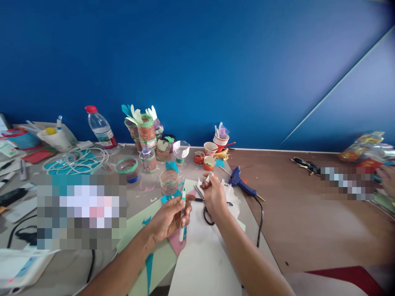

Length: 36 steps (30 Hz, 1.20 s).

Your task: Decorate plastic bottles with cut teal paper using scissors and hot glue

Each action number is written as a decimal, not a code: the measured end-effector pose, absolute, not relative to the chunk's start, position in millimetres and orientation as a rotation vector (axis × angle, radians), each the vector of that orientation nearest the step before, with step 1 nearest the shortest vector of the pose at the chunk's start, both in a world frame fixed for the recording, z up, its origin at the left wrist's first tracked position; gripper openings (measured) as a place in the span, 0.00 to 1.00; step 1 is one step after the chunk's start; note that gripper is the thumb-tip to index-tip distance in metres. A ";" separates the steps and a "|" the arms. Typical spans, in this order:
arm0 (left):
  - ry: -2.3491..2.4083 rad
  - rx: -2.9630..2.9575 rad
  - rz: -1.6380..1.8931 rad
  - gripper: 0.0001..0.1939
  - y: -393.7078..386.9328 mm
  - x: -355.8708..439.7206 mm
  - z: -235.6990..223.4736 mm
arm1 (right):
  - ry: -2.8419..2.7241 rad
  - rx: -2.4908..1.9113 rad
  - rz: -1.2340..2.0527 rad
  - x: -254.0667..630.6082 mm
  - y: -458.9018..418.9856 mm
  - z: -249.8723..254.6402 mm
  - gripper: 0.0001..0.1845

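My left hand [173, 218] is closed round a white marker [182, 222], held upright with its green tip pointing up. To its right, my right hand [214, 195] is closed, its fingers pinching a small white cap-like piece [207, 178]. Black-handled scissors [208, 216] lie under and beside my right hand, partly hidden by it. White paper [203, 255] spreads below both hands. Under my left hand show pale green paper [163, 263] and a pink piece of paper [176, 245].
A blue glue gun [239, 181] with a black cord lies to the right. Wrapped jars [147, 133], a clear bottle [103, 129] and small paper cups [210, 162] stand along the blue wall. A white coiled cable [77, 162] lies left. Another person's hand [387, 181] appears far right.
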<state>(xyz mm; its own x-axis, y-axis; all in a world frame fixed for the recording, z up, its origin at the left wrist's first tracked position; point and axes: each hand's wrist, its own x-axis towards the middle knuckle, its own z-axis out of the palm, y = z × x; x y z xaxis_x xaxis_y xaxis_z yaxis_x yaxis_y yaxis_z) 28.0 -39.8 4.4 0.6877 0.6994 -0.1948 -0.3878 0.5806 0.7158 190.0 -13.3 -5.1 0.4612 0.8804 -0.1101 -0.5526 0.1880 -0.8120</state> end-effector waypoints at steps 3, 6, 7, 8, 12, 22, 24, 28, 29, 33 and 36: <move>0.444 0.729 0.707 0.12 -40.3 23.0 9.3 | -0.483 -0.835 1.189 181.2 -21.4 -0.2 0.10; 0.404 0.772 0.862 0.11 -39.2 15.0 14.6 | -0.582 -0.771 1.308 171.6 -30.5 5.0 0.08; 0.383 0.775 0.939 0.11 -37.5 11.9 16.5 | -0.616 -0.752 1.357 169.1 -33.0 6.0 0.08; 0.360 0.765 1.022 0.10 -35.3 8.8 18.5 | -0.647 -0.736 1.416 167.0 -35.2 6.5 0.09; 0.286 0.640 1.273 0.11 -25.3 -1.1 26.7 | -0.732 -0.694 1.623 160.1 -40.8 4.1 0.11; 0.326 0.617 1.347 0.12 -22.2 -2.4 29.6 | -0.749 -0.692 1.767 147.4 -47.9 1.9 0.13; 0.329 0.629 1.356 0.12 -21.9 -2.4 28.6 | -0.739 -0.651 1.794 147.1 -48.3 2.8 0.14; 0.368 0.677 1.390 0.11 -22.0 -3.2 25.6 | -0.733 -0.613 1.794 146.0 -49.2 3.5 0.14; 0.386 0.698 1.403 0.11 -22.4 -3.3 24.5 | -0.729 -0.613 1.787 145.2 -49.5 3.2 0.14; 0.486 0.810 1.453 0.10 -25.6 -1.5 20.9 | -0.682 -0.583 1.756 140.7 -50.0 0.1 0.14; 0.572 0.909 1.472 0.09 -28.4 1.5 19.6 | -0.626 -0.572 1.740 139.3 -48.9 -2.5 0.14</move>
